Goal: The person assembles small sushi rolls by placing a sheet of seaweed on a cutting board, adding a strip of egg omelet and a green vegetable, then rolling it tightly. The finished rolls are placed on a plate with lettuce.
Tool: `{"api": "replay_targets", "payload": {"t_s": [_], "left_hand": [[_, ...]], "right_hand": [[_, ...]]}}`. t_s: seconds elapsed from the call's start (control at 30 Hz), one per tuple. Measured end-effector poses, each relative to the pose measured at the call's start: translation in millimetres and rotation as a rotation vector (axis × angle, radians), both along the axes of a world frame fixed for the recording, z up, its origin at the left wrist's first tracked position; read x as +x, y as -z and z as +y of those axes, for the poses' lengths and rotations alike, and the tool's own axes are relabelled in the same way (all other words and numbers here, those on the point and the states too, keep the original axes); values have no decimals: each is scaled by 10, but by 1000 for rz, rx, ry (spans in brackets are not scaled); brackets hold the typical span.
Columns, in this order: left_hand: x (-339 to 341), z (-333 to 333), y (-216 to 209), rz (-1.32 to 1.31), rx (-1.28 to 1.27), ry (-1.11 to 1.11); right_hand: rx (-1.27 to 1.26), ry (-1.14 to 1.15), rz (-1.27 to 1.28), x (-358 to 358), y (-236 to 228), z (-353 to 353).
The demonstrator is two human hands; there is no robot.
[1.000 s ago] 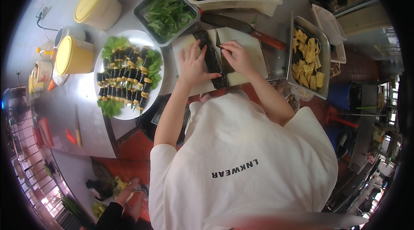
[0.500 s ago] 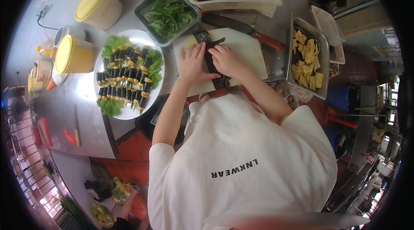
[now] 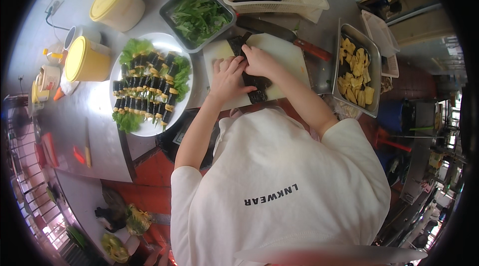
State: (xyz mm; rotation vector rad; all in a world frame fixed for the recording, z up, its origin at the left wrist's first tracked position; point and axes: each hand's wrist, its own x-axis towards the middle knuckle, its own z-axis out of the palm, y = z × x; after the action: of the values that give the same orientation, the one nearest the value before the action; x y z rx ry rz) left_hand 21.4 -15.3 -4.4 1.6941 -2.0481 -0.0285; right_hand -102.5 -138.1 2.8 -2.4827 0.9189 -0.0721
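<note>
So the bit being worked on is a dark, seaweed-looking strip [image 3: 258,96], lying lengthwise on the pale cutting board [image 3: 289,64], partly hidden under both hands. The left hand [image 3: 228,77] is laid over it with the thumb splayed out and the fingers a little bent, so it looks like pressure is being put on rather than anything being gripped. The right hand [image 3: 259,61] is curled in right beside it, fingertips at the strip's upper part; whether anything is pinched there can't be told, the fingers are in the way.

Best guess, the step in hand is smoothing or lining up the layers, since a darker piece [image 3: 267,82] pokes out along the right edge. For the next move, the strip should probably be kept pinned with the left while the loose edge is pressed down or squared up with the right. A light touch seems called for, as thin stuff like this could be creased or torn.

Nearby, the knife [image 3: 269,27] is left lying just past the board, blade towards the greens [image 3: 199,19], so neither hand is tied up with it. Finished-looking little rolls [image 3: 144,89] are set out on the white plate [image 3: 162,40] to the left.
</note>
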Motion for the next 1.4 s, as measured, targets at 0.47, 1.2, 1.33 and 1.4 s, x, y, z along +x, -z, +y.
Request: {"api": "replay_targets", "payload": {"t_s": [0.47, 1.2, 1.33, 1.4], "left_hand": [[26, -51, -19, 82, -1, -59], [-53, 92, -89, 121, 121, -74], [-31, 65, -124, 39, 183, -23], [-4, 21, -49, -10, 193, 41]], "right_hand": [[502, 229, -233, -539, -219, 221], [752, 401, -364, -647, -167, 559], [693, 441, -225, -641, -302, 710], [436, 338, -210, -641, -203, 752]]}}
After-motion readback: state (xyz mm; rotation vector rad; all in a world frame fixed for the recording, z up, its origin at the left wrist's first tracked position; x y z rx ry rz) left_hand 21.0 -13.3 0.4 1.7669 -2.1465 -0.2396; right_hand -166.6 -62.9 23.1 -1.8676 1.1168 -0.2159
